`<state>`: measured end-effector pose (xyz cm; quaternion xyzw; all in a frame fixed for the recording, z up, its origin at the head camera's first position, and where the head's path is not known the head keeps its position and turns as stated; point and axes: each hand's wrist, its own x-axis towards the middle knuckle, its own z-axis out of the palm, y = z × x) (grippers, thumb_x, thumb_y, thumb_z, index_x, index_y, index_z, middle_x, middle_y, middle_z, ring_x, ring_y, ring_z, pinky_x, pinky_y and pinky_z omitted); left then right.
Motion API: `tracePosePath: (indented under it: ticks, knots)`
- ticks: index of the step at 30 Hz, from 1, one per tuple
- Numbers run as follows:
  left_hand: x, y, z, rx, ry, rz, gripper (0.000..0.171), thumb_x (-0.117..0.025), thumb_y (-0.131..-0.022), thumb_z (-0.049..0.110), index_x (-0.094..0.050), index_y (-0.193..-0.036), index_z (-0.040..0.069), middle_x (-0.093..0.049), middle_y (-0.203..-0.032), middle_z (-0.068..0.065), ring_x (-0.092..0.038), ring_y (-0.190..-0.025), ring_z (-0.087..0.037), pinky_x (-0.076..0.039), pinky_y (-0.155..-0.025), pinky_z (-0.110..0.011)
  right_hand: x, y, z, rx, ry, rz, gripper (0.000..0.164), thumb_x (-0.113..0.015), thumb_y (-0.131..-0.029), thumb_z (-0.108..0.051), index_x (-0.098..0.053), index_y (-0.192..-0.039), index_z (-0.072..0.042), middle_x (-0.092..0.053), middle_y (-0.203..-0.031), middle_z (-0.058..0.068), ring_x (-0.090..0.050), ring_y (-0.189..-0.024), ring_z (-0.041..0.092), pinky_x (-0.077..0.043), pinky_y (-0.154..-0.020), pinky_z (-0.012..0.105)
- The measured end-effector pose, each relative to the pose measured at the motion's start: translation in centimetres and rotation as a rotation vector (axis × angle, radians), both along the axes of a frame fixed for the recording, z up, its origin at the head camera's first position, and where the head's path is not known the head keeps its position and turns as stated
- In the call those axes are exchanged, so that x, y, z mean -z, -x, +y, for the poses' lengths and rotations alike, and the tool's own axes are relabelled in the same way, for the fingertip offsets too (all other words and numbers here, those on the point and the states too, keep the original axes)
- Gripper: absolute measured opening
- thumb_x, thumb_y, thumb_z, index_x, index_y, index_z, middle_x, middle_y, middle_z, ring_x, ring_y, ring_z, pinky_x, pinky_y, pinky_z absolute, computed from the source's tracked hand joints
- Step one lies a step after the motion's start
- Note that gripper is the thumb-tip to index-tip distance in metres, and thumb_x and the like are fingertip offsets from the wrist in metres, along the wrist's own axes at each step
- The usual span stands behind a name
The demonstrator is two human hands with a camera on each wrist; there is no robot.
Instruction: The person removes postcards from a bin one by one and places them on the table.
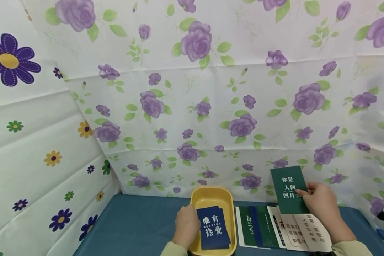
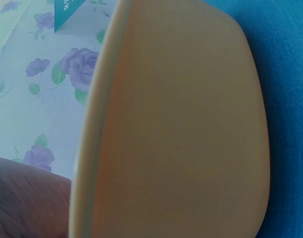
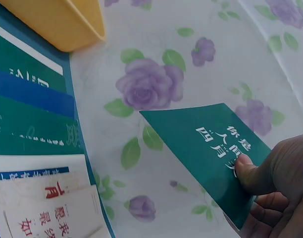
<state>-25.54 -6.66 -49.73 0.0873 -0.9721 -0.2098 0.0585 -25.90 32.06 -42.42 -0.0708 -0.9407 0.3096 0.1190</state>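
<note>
My right hand (image 1: 321, 201) pinches a dark green card (image 1: 288, 185) with white Chinese characters by its right edge, thumb on the printed face. The card is raised above the row of cards, tilted in the right wrist view. My left hand (image 1: 187, 224) grips the left rim of a yellow plastic tray (image 1: 232, 213); the left wrist view shows the tray's outer wall from close by. Inside the tray lie dark blue cards (image 1: 212, 229) with white characters, slightly fanned, one over another.
Right of the tray, several overlapping cards lie in a row: a green card (image 1: 248, 224), a blue strip (image 1: 255, 227) and cream cards (image 1: 313, 234). They rest on a blue-green table (image 1: 140, 224). A flowered white cloth (image 1: 211, 106) hangs behind the table.
</note>
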Motion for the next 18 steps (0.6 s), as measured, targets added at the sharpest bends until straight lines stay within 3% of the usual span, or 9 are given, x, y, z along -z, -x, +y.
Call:
tracePosePath:
  ticks: [1, 7, 9, 11, 14, 18]
  knots:
    - [0.0, 0.0, 0.0, 0.000, 0.000, -0.005, 0.009, -0.068, -0.075, 0.001, -0.059, -0.076, 0.004, -0.054, -0.063, -0.006, -0.056, -0.053, -0.019, -0.045, -0.044, -0.033, 0.1, -0.1, 0.4, 0.003, -0.006, 0.004, 0.037, -0.061, -0.090, -0.031, -0.058, -0.092, 0.006, -0.055, -0.064, 0.007, -0.052, -0.054, 0.018, -0.041, -0.047, 0.032]
    - [0.3, -0.1, 0.1, -0.007, 0.014, -0.019, 0.009, -0.068, -0.075, 0.002, -0.059, -0.077, 0.004, -0.054, -0.064, -0.006, -0.056, -0.054, -0.019, -0.045, -0.044, -0.033, 0.7, -0.4, 2.1, 0.057, -0.068, -0.017, 0.036, -0.059, -0.090, -0.031, -0.046, -0.070, -0.005, -0.040, -0.054, 0.003, -0.041, -0.048, 0.017, -0.033, -0.044, 0.030]
    - [0.3, -0.1, 0.1, -0.005, 0.020, -0.013, 0.010, -0.068, -0.075, 0.002, -0.059, -0.077, 0.004, -0.055, -0.064, -0.006, -0.057, -0.054, -0.019, -0.045, -0.044, -0.033, 0.8, -0.4, 2.7, 0.079, -0.080, -0.037, 0.033, -0.060, -0.089, -0.032, -0.055, -0.078, -0.002, -0.048, -0.060, 0.013, -0.045, -0.051, 0.019, -0.035, -0.045, 0.031]
    - [0.2, 0.0, 0.0, -0.003, 0.028, -0.005, 0.010, -0.069, -0.075, 0.002, -0.059, -0.077, 0.004, -0.055, -0.064, -0.007, -0.057, -0.054, -0.020, -0.045, -0.044, -0.033, 0.9, -0.4, 3.5, 0.097, -0.074, -0.073, 0.042, -0.061, -0.088, -0.035, -0.061, -0.099, 0.005, -0.058, -0.081, 0.025, -0.054, -0.060, 0.024, -0.040, -0.049, 0.034]
    - [0.1, 0.0, 0.0, -0.003, 0.036, -0.002, 0.010, -0.069, -0.075, 0.003, -0.059, -0.078, 0.004, -0.055, -0.065, -0.007, -0.057, -0.055, -0.020, -0.046, -0.045, -0.033, 1.1, -0.3, 4.7, 0.124, -0.088, -0.139, 0.068, -0.063, -0.086, -0.041, -0.047, -0.120, 0.017, -0.049, -0.114, 0.035, -0.057, -0.082, 0.038, -0.046, -0.057, 0.040]
    - [-0.1, 0.0, -0.1, 0.002, 0.025, -0.010, 0.010, -0.069, -0.075, 0.004, -0.059, -0.078, 0.003, -0.055, -0.065, -0.007, -0.057, -0.055, -0.020, -0.045, -0.044, -0.033, 1.7, -0.5, 6.3, 0.173, -0.072, -0.223, 0.075, -0.062, -0.086, -0.045, -0.042, -0.123, 0.017, -0.041, -0.123, 0.036, -0.050, -0.098, 0.048, -0.047, -0.064, 0.047]
